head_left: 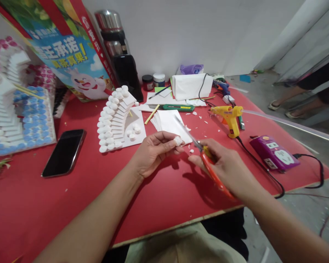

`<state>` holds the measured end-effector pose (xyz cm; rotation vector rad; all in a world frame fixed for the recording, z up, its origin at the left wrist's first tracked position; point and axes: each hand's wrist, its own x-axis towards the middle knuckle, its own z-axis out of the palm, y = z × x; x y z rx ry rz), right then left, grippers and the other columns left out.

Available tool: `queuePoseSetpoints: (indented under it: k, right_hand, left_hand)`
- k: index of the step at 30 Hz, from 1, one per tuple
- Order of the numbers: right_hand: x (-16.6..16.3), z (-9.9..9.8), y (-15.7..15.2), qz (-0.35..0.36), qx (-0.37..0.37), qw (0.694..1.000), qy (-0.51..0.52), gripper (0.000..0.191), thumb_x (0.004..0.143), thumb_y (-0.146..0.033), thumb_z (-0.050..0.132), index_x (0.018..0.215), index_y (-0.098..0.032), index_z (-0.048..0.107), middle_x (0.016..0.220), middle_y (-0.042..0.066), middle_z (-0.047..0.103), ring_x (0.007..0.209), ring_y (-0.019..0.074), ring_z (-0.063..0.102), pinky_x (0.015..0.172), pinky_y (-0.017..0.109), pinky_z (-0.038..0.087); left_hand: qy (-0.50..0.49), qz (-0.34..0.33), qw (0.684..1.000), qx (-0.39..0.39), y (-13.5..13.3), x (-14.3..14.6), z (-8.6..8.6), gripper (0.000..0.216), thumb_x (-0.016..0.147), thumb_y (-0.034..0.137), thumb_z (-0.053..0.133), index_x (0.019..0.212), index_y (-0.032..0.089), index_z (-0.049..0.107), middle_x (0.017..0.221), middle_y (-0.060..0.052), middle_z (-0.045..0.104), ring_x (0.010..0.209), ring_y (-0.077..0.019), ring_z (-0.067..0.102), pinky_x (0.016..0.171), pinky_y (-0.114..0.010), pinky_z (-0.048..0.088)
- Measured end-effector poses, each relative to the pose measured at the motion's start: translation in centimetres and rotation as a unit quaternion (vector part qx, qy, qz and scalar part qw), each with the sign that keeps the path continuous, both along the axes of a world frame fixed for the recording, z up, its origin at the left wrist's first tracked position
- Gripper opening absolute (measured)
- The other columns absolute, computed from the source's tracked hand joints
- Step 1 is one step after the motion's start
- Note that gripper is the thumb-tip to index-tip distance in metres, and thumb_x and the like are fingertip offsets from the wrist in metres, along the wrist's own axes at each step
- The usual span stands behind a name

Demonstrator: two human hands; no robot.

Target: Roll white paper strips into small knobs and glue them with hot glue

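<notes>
My left hand [153,151] pinches a small white foam piece [178,140] between thumb and fingertips above the red table [71,197]. My right hand [224,166] grips orange-handled scissors [208,164]; their blades [188,133] point up and left, just beside the foam piece. Small white offcuts [191,150] lie on the table under the hands. A white curved foam staircase model [115,118] edged with round white pieces stands to the left of my left hand.
A black phone [64,152] lies at the left. A yellow glue gun [230,118], a purple power strip [274,153] and cables sit at the right. White foam sheets [168,122], a white box [191,86], paint jars and a steel flask stand behind. Another person's legs [296,96] are at far right.
</notes>
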<state>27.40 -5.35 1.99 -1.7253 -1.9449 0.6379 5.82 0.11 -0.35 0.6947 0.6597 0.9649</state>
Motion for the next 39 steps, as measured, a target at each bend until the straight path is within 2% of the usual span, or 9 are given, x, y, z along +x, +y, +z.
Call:
queuePoseSetpoints:
  k: [4,8,12,15,20,23,27,32,39]
  right_hand:
    - [1.6,0.5,1.5,-0.059,0.027,0.996,-0.067,0.046,0.087,-0.069,0.063,0.099,-0.024,0.063,0.058,-0.003,0.053,0.051,0.0173,0.050,0.052,0.028,0.037]
    - [2.5,0.2,2.0,-0.061,0.041,0.992,-0.103,0.050,0.086,-0.070,0.063,0.102,-0.023,0.064,0.059,-0.002,0.055,0.051,0.0178,0.051,0.052,0.028,0.037]
    - [2.3,0.3,1.3,-0.023,0.048,0.998,-0.044,0.051,0.088,-0.068,0.063,0.112,-0.024,0.057,0.066,-0.004,0.053,0.054,0.0148,0.047,0.053,0.027,0.038]
    - [2.2,0.4,1.0,0.027,0.071,0.996,-0.047,0.056,0.086,-0.067,0.066,0.117,-0.022,0.053,0.079,-0.001,0.057,0.063,0.0161,0.051,0.057,0.028,0.041]
    - [2.1,-0.3,0.8,0.074,0.099,0.991,-0.056,0.065,0.085,-0.066,0.069,0.128,-0.020,0.050,0.104,0.009,0.063,0.086,0.0238,0.062,0.074,0.034,0.048]
    - [1.5,-0.8,0.5,0.096,0.100,0.988,-0.074,0.069,0.084,-0.068,0.068,0.130,-0.020,0.050,0.111,0.012,0.063,0.095,0.0283,0.063,0.080,0.038,0.050]
    - [0.5,-0.9,0.5,0.102,0.092,0.986,-0.099,0.072,0.082,-0.072,0.067,0.128,-0.019,0.052,0.108,0.014,0.062,0.094,0.0300,0.062,0.079,0.040,0.049]
    - [0.2,-0.7,0.5,0.105,0.104,0.982,-0.122,0.068,0.084,-0.073,0.064,0.125,-0.019,0.054,0.103,0.014,0.062,0.089,0.0296,0.061,0.075,0.039,0.048]
    - [0.0,-0.8,0.3,0.080,0.109,0.981,-0.139,0.066,0.086,-0.078,0.056,0.116,-0.018,0.058,0.098,0.013,0.062,0.080,0.0287,0.064,0.065,0.036,0.045]
  left_hand:
    - [-0.018,-0.010,1.000,0.007,0.1,-0.2,0.1,0.023,0.073,0.013,0.087,0.092,0.013,0.075,0.087,-0.006,0.077,0.075,-0.0157,0.075,0.074,-0.025,0.060]
    - [-0.023,-0.018,1.000,0.007,0.1,-0.3,0.4,0.028,0.072,0.011,0.087,0.098,0.014,0.075,0.086,-0.005,0.076,0.076,-0.0159,0.075,0.075,-0.026,0.059]
    - [-0.030,-0.019,0.999,-0.004,0.1,-0.3,0.2,0.020,0.074,0.012,0.086,0.093,0.014,0.077,0.090,-0.006,0.077,0.078,-0.0134,0.074,0.079,-0.023,0.058]
    - [-0.025,-0.018,0.999,-0.019,0.2,-0.4,0.1,0.026,0.073,0.010,0.086,0.097,0.013,0.079,0.094,-0.007,0.077,0.078,-0.0109,0.072,0.079,-0.020,0.057]
    - [-0.046,-0.003,0.999,-0.030,0.3,-0.3,0.1,0.025,0.073,0.009,0.086,0.097,0.009,0.080,0.092,-0.007,0.075,0.071,-0.0067,0.067,0.074,-0.016,0.056]
    - [-0.058,-0.004,0.998,-0.024,0.4,-0.3,-0.1,0.020,0.074,0.010,0.086,0.092,0.010,0.078,0.084,-0.006,0.074,0.071,-0.0085,0.068,0.072,-0.017,0.056]
    - [-0.051,-0.012,0.999,0.002,0.4,-0.4,-0.3,0.017,0.074,0.013,0.086,0.087,0.010,0.076,0.077,-0.005,0.071,0.072,-0.0111,0.068,0.071,-0.019,0.055]
    - [-0.036,-0.009,0.999,0.005,0.5,-0.4,-0.5,0.025,0.072,0.018,0.090,0.091,0.010,0.077,0.075,-0.006,0.072,0.070,-0.0120,0.069,0.069,-0.019,0.056]
    - [-0.026,-0.009,1.000,0.006,0.4,-0.4,-0.4,0.024,0.073,0.018,0.088,0.092,0.010,0.076,0.076,-0.007,0.073,0.070,-0.0129,0.070,0.071,-0.021,0.057]
